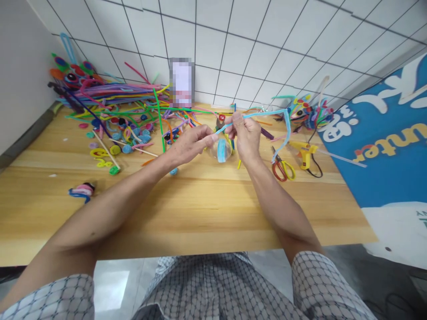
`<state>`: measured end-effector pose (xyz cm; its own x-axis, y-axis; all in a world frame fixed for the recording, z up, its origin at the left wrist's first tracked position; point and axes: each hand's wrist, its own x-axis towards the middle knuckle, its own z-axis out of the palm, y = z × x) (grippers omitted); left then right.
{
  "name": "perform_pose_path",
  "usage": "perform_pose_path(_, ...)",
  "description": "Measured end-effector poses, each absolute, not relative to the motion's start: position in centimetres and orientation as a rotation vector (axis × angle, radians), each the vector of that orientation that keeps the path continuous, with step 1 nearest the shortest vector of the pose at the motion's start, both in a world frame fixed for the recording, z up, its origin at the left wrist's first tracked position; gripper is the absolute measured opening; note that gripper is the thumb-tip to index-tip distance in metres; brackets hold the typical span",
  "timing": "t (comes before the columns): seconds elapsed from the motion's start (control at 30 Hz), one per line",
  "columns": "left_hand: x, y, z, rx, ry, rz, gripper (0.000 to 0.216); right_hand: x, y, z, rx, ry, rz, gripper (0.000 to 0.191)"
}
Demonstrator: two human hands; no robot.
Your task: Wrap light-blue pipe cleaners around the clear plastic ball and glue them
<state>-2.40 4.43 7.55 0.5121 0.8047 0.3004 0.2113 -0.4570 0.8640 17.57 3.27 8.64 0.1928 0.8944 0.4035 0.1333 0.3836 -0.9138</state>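
Observation:
Between both hands runs a light blue pipe cleaner (267, 113), bent at its far right so that one end hangs down toward the scissors. My left hand (194, 144) pinches one part of it between thumb and fingers. A short way to the right, my right hand (246, 135) grips it with thumb and bent fingers. Just below the hands is a clear round ball (227, 154) with a band of blue pipe cleaner (221, 150) around it. Whether the held strand joins that band is hard to make out.
Colourful pipe cleaners (113, 94) and small coiled pieces (126, 149) crowd the left and back. Scissors (283, 170) and a yellow glue gun (306, 155) lie at right. A phone (182, 82) leans on the tiled wall. A pink-and-blue coil (82, 191) sits at front left.

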Motion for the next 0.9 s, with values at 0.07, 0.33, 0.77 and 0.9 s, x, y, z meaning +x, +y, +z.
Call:
perform_pose_path(0.07, -2.4, 4.6, 7.4, 1.865, 0.790, 0.939, 0.045, 17.3, 3.1, 8.7, -1.073, -1.291, 0.729, 0.072)
perform_pose_path(0.33, -2.8, 4.7, 8.0, 1.923, 0.847, 0.881, 0.049, 17.4, 3.3, 8.6, -1.022, -1.303, 0.790, 0.074)
perform_pose_path(0.77, -2.5, 4.4, 8.0, 1.931, 0.819, 0.864, 0.058, 18.2, 4.3, 7.5, -1.096, -1.257, 0.624, 0.068)
perform_pose_path(0.9, -2.4, 4.4, 8.0, 1.939, 0.798, 0.935, 0.056, 17.1, 3.5, 7.6, -1.123, -1.279, 0.690, 0.066)
